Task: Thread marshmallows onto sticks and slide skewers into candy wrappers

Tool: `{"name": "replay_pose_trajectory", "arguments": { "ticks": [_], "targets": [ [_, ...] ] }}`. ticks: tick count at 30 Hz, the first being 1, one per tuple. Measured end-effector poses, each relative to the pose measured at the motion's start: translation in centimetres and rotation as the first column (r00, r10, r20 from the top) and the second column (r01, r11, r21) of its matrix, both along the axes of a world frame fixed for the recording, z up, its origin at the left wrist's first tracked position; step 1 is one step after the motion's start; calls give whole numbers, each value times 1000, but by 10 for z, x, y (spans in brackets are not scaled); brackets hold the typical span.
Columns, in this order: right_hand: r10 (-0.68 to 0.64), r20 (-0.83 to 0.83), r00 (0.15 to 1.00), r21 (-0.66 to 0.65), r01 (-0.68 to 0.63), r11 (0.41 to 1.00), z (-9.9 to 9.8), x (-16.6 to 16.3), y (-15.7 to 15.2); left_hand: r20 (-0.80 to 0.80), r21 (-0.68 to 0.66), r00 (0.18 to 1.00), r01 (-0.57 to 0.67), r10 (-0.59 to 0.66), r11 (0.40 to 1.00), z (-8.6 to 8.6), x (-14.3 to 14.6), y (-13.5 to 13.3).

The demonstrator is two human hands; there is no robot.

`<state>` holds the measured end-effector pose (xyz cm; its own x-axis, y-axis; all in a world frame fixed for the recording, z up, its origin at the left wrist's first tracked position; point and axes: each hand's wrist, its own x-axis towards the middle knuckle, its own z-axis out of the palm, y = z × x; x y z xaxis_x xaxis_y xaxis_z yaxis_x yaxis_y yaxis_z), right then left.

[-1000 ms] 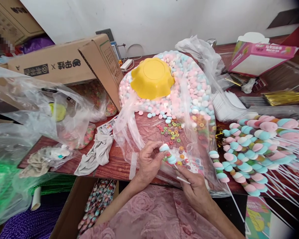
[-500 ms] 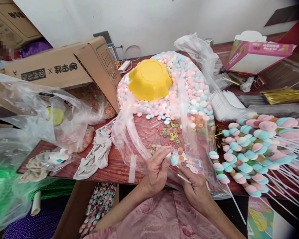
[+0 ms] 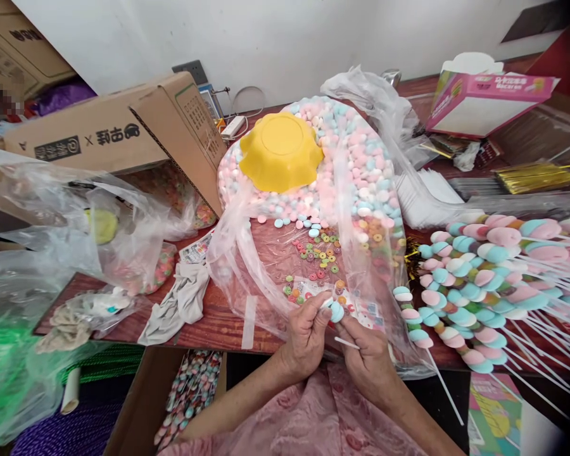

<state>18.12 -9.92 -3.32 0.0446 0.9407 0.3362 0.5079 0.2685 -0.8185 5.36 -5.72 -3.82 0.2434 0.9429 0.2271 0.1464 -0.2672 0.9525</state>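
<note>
My left hand pinches a white and light-blue marshmallow candy between thumb and fingers, just above the table's front edge. Close beside it, my right hand is closed around a thin white stick, whose end pokes out to the left below the candy. Whether the stick's other end runs into the candy is hidden by the fingers. Small ring-shaped gummies in green, red and orange lie scattered on clear plastic beyond my hands. Behind them a big open plastic bag holds pink, blue and white marshmallows.
An upturned yellow bowl rests on the marshmallows. Finished candy skewers are piled at the right, near white sticks and gold ties. Left are a cardboard box, a grey cloth and plastic bags; a box of skewers stands below.
A white piece now shows beside the blue one at my left fingertips. Both hands stay close together, the left slightly lower and further right; the whole view has shifted a little.
</note>
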Motion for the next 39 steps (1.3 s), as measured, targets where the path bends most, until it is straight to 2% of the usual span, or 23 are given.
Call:
{"name": "replay_pose_trajectory", "arguments": {
  "ticks": [3, 5, 7, 10, 11, 13, 15, 17, 19, 21, 23, 25, 26, 28, 29, 31, 32, 35, 39],
  "targets": [
    [16, 27, 1000, -3, -16, 1000, 3, 6, 1, -50, 51, 997, 63, -60, 997, 3, -1, 0],
    [-24, 34, 999, -15, 24, 1000, 0, 16, -1, -87, 67, 992, 95, -89, 993, 8, -7, 6],
    [-108, 27, 994, -56, 109, 992, -8, 29, -4, -137, 82, 987, 91, -79, 992, 18, -14, 23],
    [-218, -39, 975, -168, 209, 963, -23, 43, -10, -307, 173, 951, 86, -29, 981, 33, -20, 68],
    [-229, -65, 971, -200, 212, 956, -27, 44, -11, -398, 245, 917, 127, -19, 961, 36, -18, 86],
    [-230, -102, 968, -232, 201, 952, -33, 44, -12, -605, 327, 794, 303, -48, 895, 38, -10, 118],
    [-235, -132, 963, -236, 200, 951, -35, 42, -12, -760, 284, 645, 437, -77, 853, 35, 1, 140],
    [-246, -174, 953, -244, 200, 949, -35, 41, -12, -832, 224, 547, 484, -92, 846, 29, 10, 151],
    [-249, -203, 947, -244, 197, 950, -34, 42, -12, -853, 214, 516, 485, -80, 848, 25, 14, 152],
    [-227, -181, 957, -222, 185, 957, -31, 43, -12, -847, 242, 528, 474, -53, 847, 23, 12, 150],
    [-197, -106, 975, -171, 177, 969, -28, 44, -12, -802, 278, 595, 443, -48, 852, 25, 5, 147],
    [-168, -25, 985, -102, 165, 981, -23, 43, -11, -664, 281, 742, 357, -88, 891, 29, -2, 142],
    [-157, 4, 988, -65, 157, 985, -20, 42, -11, -541, 238, 833, 289, -120, 927, 32, -5, 139],
    [-128, 34, 991, -14, 128, 992, -13, 39, -9, -194, 7, 966, 177, -172, 984, 39, -11, 128],
    [-110, 42, 993, 2, 110, 994, -9, 38, -9, -7, -151, 986, 165, -168, 975, 42, -13, 121],
    [-80, 56, 995, 25, 78, 997, 0, 34, -6, 291, -406, 951, 223, -106, 886, 48, -16, 105],
    [-67, 69, 995, 35, 65, 997, 4, 32, -5, 388, -477, 919, 262, -66, 839, 49, -17, 96],
    [-31, 148, 988, 50, 24, 998, 13, 29, -1, 536, -557, 843, 313, 45, 769, 48, -20, 76],
    [36, 249, 968, -16, -33, 999, 10, 26, 0, 583, -577, 802, 296, 130, 761, 41, -26, 64]
  ]
}}
